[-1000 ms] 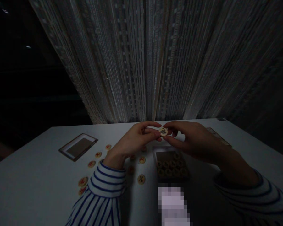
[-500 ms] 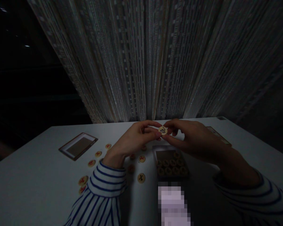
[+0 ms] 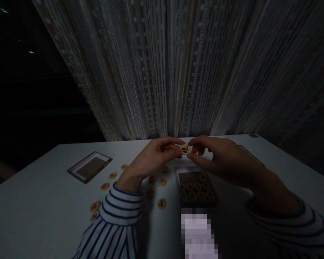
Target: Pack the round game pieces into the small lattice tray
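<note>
Between my two hands, above the table, is a round wooden xiangqi piece (image 3: 185, 149) with a black character facing me. My left hand (image 3: 158, 153) pinches it from the left, thumb at its lower edge. The thumb and index fingertips of my right hand (image 3: 218, 153) are at its right edge. Below my hands stands a shallow box (image 3: 176, 174) with rows of pieces along its near side and one piece further back at its right. Left of the box lie a black-marked piece (image 3: 161, 204) and a red-marked piece (image 3: 162, 182).
More red-marked pieces (image 3: 105, 186) lie scattered around my left forearm, partly hidden by it. A flat rectangular tray or lid (image 3: 91, 167) rests at the left of the white table (image 3: 43, 187). Another flat framed item (image 3: 250, 153) shows behind my right hand. A string curtain (image 3: 162, 72) hangs beyond.
The piece has turned between my fingers, so its character sits at a different angle. It has shifted slightly left. The pieces on the table stay where they were.
</note>
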{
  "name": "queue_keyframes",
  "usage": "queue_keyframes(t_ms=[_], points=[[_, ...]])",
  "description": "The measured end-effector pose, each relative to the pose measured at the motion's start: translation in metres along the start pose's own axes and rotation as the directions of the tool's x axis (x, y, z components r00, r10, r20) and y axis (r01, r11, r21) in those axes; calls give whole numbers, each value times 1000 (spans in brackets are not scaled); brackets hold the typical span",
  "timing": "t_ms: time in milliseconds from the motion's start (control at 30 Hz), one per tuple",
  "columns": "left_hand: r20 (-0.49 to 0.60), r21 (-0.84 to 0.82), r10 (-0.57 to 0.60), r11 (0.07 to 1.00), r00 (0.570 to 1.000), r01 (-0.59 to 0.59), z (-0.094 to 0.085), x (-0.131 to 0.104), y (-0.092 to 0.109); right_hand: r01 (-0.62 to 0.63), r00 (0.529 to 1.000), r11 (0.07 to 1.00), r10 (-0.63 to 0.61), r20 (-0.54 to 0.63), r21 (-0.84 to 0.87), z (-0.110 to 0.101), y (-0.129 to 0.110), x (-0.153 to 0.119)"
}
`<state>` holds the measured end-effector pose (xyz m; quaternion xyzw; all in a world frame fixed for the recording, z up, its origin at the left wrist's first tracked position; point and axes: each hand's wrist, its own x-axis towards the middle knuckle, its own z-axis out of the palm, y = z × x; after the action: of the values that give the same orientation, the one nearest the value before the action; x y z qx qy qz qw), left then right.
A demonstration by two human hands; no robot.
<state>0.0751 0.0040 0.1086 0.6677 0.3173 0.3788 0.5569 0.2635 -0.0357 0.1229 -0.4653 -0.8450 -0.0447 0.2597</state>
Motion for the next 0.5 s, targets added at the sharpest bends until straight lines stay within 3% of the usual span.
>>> queue_keyframes(t_ms=[267,500], points=[[23,29,2,1000,1000,-3,-1,-1,1,13,1000,1000,-13,-9,17,0,-2,1],[-19,-33,-6,999,1000,5,0,0,2,-21,1000,1000,21,14,3,-1,-3,2]])
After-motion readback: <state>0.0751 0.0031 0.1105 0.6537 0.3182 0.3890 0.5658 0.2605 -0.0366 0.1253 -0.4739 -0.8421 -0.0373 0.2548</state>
